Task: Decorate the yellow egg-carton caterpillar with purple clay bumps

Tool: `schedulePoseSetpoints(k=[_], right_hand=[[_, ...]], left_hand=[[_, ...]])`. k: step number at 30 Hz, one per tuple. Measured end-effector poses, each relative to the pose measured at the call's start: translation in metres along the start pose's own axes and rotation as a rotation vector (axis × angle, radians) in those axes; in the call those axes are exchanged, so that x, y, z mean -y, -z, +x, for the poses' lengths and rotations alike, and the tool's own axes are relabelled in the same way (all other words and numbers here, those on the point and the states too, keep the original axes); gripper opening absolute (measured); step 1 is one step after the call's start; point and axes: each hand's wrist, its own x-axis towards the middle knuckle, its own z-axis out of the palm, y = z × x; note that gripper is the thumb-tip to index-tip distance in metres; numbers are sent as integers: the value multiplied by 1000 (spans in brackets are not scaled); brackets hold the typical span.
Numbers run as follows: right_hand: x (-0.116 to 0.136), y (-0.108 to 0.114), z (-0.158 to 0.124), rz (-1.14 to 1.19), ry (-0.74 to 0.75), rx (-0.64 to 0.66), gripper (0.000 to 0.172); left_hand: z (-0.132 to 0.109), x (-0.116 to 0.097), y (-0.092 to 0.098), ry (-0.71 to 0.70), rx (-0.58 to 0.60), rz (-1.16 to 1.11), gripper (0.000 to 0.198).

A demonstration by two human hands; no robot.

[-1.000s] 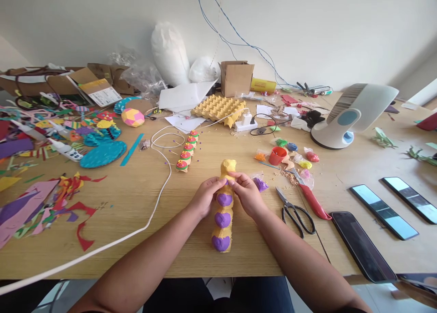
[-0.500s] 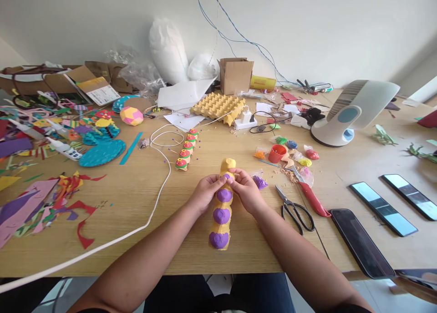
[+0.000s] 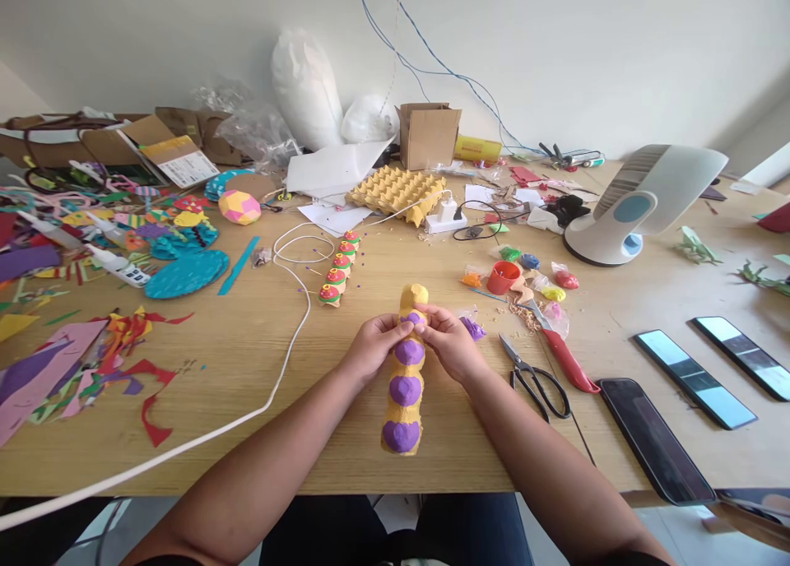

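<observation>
you hold the yellow strip [image 3: 406, 371] with two hands, right in front of you. your left hand [image 3: 374, 345] pinches its left side and your right hand [image 3: 452, 345] pinches its right side. the tips of your thumbs are close together on the purple patch [image 3: 412, 317], the fourth one up from the near end. one second ago your thumbs hid most of that patch, and now more purple shows above them. the other three patches look the same as before, and so does the plain yellow bump at the far end.

the near end of the strip is close to the front edge of the table [image 3: 333, 470]. it is hard to tell if it touches the wood. on your left, bare wood runs out to the white cord [image 3: 289, 354]. on your right it is tighter: the bag of purple clay [image 3: 474, 327] is just beside your hand, and the scissors [image 3: 522, 366] are near your arm.
</observation>
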Motion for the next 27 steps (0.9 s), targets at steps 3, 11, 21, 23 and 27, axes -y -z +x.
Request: schedulePoseSetpoints(k=[3,11,21,23,27], right_hand=[[0,2,1,-3,-8,15,46],[0,8,3,-22,-19,57,46],[4,8,2,-12,-7,113,46],[5,9,1,-24,-5,117,46],[5,10,2,-38,-13,127,47]], left_hand=[[1,-2,0,17,5,-10,36],[2,-3,5,62,5,20,37],[1,-7,4,127,20,-18,36],[1,-7,5,128,20,-14,36],[1,-6,5,128,24,-12,34]])
